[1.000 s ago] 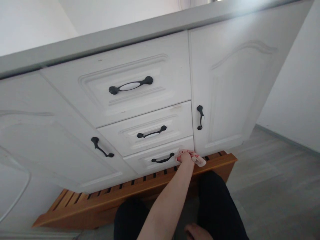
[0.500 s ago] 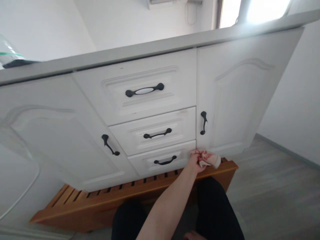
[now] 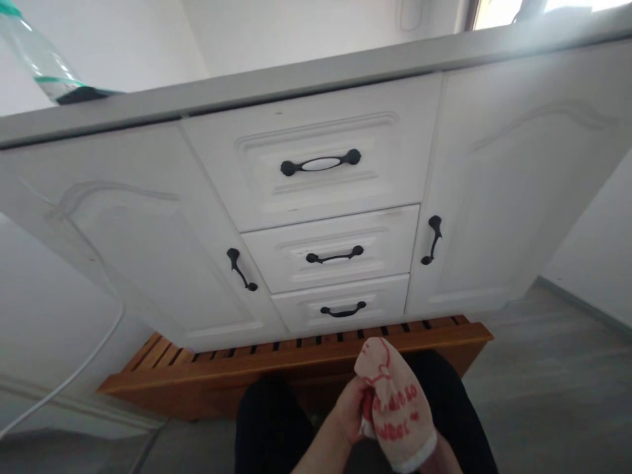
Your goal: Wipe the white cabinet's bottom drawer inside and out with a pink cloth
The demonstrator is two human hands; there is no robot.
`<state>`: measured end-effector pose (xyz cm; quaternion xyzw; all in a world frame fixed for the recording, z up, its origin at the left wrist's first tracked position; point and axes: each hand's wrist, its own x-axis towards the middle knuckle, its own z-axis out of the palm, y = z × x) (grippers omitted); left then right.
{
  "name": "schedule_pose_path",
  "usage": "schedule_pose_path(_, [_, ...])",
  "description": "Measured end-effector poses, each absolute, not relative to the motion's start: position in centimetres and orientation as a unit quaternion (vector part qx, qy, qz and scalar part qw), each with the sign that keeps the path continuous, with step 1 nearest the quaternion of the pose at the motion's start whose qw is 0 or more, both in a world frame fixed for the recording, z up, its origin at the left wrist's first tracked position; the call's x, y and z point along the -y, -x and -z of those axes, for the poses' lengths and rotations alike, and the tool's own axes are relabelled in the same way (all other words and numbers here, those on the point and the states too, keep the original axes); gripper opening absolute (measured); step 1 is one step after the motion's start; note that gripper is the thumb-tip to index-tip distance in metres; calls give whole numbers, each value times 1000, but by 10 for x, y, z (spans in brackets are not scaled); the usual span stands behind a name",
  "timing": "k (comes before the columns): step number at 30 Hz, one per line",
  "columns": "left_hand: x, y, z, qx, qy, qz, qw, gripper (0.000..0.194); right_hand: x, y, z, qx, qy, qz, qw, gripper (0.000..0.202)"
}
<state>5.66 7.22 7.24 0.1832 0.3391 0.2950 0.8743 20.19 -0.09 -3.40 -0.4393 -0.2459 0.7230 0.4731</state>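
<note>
Holding a cloth (image 3: 397,411) low in the frame, both hands sit close to the body above dark-clad knees (image 3: 269,428). The cloth is pale pink with red printing and a white hem, and it hangs draped, covering most of the right hand (image 3: 437,457); only a bit of that hand shows at the bottom edge, so its finger state cannot be told. The left hand (image 3: 351,411) grips the cloth's left edge, fingers curled and pinching the fabric. The cloth is clear of the furniture, in front of the wooden slatted platform (image 3: 296,368) that runs along the base of the white cabinet (image 3: 138,250).

The cabinet has three stacked drawers, all shut: top drawer (image 3: 316,164), middle drawer (image 3: 333,253), bottom drawer (image 3: 340,308), each with a black handle. A door with a black handle flanks them on either side. A grey countertop (image 3: 247,89) runs above, and a clear plastic bottle (image 3: 44,62) stands on it at far left. A white cord (image 3: 69,378) trails along the wall at lower left. Grey floor (image 3: 553,375) at right.
</note>
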Motion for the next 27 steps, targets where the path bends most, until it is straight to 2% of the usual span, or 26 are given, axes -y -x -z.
schedule_pose_path(3, [-54, -32, -66, -370, -202, -316, 850, 38, -7, -210, -13, 238, 395, -753, 469, 81])
schedule_pose_path(6, [-45, -22, -74, -395, -240, -334, 822, 33, -22, -207, -54, 324, 422, -708, 465, 60])
schedule_pose_path(8, [-42, -18, -84, -418, -282, -339, 794, 41, -31, -203, -70, 377, 474, -655, 453, 46])
schedule_pose_path(10, [-39, -12, -95, -415, -303, -353, 782, 51, -35, -200, -77, 367, 489, -641, 465, 41])
schedule_pose_path(12, [-37, -6, -103, -370, -285, -384, 796, 53, -36, -198, -78, 323, 467, -659, 493, 40])
schedule_pose_path(15, [-37, 5, -106, -328, -258, -420, 806, 41, -36, -196, -79, 281, 449, -681, 506, 42])
schedule_pose_path(19, [-44, 17, -99, -356, -266, -437, 782, 31, -41, -191, -77, 291, 494, -652, 496, 52])
schedule_pose_path(22, [-52, 24, -99, -376, -244, -467, 762, 31, -43, -187, -71, 311, 562, -576, 505, 63])
schedule_pose_path(27, [-58, 29, -106, -372, -268, -462, 759, 39, -38, -177, -77, 386, 466, -660, 446, 66])
